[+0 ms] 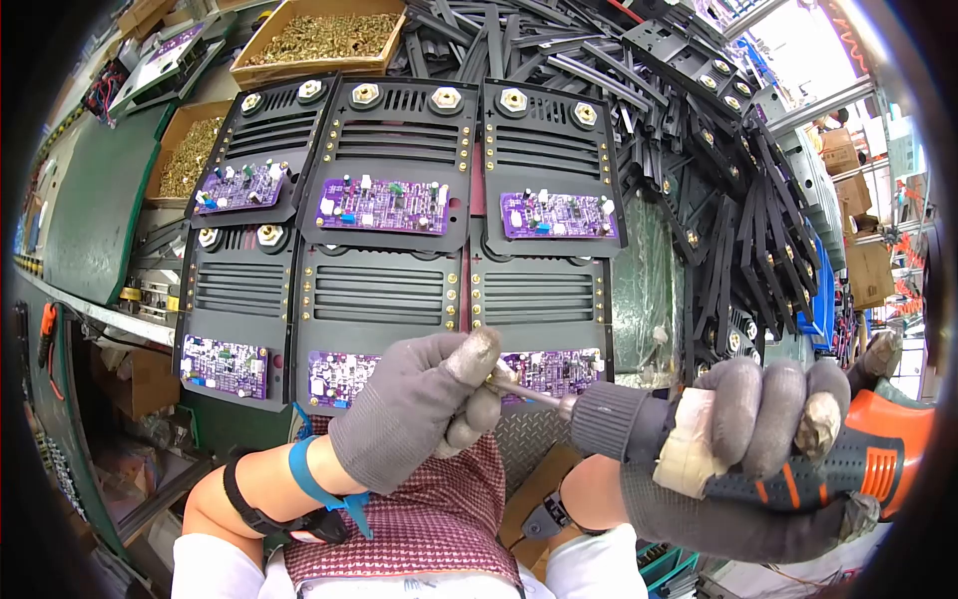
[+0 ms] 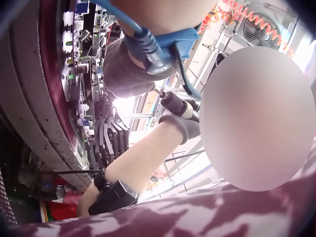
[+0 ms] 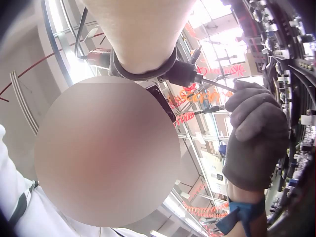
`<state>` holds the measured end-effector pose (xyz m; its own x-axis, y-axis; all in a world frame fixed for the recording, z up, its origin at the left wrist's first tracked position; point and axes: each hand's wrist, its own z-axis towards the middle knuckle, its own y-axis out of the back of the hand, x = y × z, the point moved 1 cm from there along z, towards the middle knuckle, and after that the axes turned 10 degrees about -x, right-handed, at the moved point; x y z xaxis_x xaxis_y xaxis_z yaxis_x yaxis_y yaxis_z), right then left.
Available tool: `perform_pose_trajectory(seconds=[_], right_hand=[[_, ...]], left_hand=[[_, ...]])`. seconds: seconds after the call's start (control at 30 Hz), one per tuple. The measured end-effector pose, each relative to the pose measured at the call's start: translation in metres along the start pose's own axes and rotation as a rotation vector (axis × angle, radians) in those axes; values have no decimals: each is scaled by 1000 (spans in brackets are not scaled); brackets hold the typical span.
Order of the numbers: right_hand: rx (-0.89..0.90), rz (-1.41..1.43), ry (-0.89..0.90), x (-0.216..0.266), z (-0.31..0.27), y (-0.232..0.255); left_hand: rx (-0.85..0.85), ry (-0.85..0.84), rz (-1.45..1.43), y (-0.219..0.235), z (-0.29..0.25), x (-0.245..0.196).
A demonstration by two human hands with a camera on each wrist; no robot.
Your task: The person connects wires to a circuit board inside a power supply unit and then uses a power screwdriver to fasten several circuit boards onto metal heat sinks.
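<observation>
My gloved right hand [image 1: 768, 419] grips an orange and black power drill [image 1: 888, 454], held level with its ribbed chuck [image 1: 611, 419] pointing left. A long thin driver bit [image 1: 529, 393] runs from the chuck to my gloved left hand [image 1: 404, 409]. There, thumb and curled fingers pinch a small brass-coloured piece at the bit's tip, mostly hidden by the fingertips. Both hands are raised in front of the near row of black slotted panels [image 1: 379, 290]. Purple circuit boards [image 1: 554, 371] lie on these panels, one partly behind the left hand. In the right wrist view, the left hand [image 3: 256, 123] meets the bit.
Behind is another row of black panels [image 1: 399, 145] with purple boards [image 1: 384, 207] and hex nuts. Wooden boxes of brass fasteners [image 1: 319, 38] stand at the back left. Black metal parts [image 1: 738, 210] are piled at the right. A green mat [image 1: 90, 200] covers the left bench.
</observation>
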<state>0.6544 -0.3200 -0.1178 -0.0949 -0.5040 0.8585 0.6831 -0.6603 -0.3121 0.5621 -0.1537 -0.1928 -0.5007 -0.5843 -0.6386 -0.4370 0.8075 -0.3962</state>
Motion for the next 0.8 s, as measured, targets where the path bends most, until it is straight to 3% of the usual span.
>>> perform_pose_trajectory(seconds=[0.37, 0.47, 0.57, 0.63, 0.7, 0.77, 0.8], right_hand=[[-22, -9, 59, 2, -13, 8], [-30, -15, 69, 5, -12, 14], [-48, -30, 65, 6, -19, 17], [-66, -53, 58, 9, -24, 21], [-87, -79, 46, 5, -21, 21], [-95, -97, 36, -3, -23, 13], [-95, -104, 34, -6, -25, 8]], left_hand=[[-3, 50, -60, -2, 1, 1], [68, 33, -44, 1, 1, 2], [-36, 88, 50, 2, -11, -9], [-74, 4, 276, 14, -18, -15], [-6, 10, 308, 17, -14, -7], [-99, -1148, 1186, 14, -4, 7], [-150, -1177, 1356, 9, 0, 16]])
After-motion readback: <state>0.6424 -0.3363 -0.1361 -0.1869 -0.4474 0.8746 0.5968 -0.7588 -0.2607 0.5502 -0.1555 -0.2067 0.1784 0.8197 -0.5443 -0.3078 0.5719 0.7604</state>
